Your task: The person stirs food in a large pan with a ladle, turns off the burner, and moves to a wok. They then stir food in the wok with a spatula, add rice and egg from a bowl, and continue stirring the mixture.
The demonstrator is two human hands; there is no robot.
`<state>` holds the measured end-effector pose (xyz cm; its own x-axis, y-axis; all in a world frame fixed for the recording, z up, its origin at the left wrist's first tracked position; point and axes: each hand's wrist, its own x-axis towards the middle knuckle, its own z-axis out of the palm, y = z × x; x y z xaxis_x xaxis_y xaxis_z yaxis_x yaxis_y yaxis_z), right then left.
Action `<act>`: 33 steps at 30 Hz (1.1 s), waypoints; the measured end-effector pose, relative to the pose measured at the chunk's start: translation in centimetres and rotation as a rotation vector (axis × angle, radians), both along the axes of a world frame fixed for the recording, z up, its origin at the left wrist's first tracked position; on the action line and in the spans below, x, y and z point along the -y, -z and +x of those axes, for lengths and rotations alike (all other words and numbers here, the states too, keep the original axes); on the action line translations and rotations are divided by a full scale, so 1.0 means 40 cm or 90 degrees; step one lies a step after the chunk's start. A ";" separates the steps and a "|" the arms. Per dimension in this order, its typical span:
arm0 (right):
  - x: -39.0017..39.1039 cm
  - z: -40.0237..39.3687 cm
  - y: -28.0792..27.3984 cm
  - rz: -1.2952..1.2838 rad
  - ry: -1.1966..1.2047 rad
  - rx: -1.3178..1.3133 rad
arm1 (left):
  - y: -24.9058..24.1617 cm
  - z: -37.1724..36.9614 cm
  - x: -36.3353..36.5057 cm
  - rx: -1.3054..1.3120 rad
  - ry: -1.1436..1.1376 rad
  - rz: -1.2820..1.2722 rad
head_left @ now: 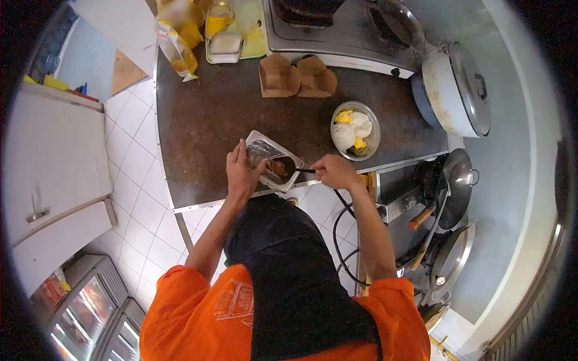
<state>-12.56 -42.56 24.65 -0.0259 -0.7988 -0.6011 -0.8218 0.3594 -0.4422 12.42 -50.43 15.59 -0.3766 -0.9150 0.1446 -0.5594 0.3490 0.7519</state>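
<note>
A rectangular metal food pan [283, 144] lies at the front edge of the dark counter, with brown food [279, 168] at its near end. My left hand [242, 176] grips its left side, fingers along the outside and thumb over the rim. From the right, my right hand [337, 172] is closed on the handle of a black spoon [306, 171], whose head is down in the pan among the food. Just beyond my right hand stands a round metal bowl [376, 142] holding white rice-like mounds and yellow pieces.
Two brown cardboard trays [280, 77] sit toward the back of the counter [211, 129]. A yellow-and-white bag [177, 53] and a green tray [256, 45] are at back left. To the right are a large lidded pot [448, 90], a wok lid [459, 183] and pans.
</note>
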 end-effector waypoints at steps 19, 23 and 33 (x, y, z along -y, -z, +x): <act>-0.555 -0.156 -0.350 -0.357 0.772 0.496 | -0.178 -0.087 0.009 0.335 0.077 -0.137; -0.818 -0.350 -0.523 -0.512 0.851 -0.104 | -0.284 -0.238 -0.046 0.115 0.194 -0.156; -1.151 -0.892 -0.150 0.121 0.380 -0.723 | -0.219 -0.844 -0.646 -0.169 0.572 0.388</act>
<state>-48.23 3.50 30.65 -0.9131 -0.3926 -0.1103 -0.3936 0.7776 0.4903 -21.36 -24.61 24.33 -0.9605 -0.2714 -0.0616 -0.0858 0.0782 0.9932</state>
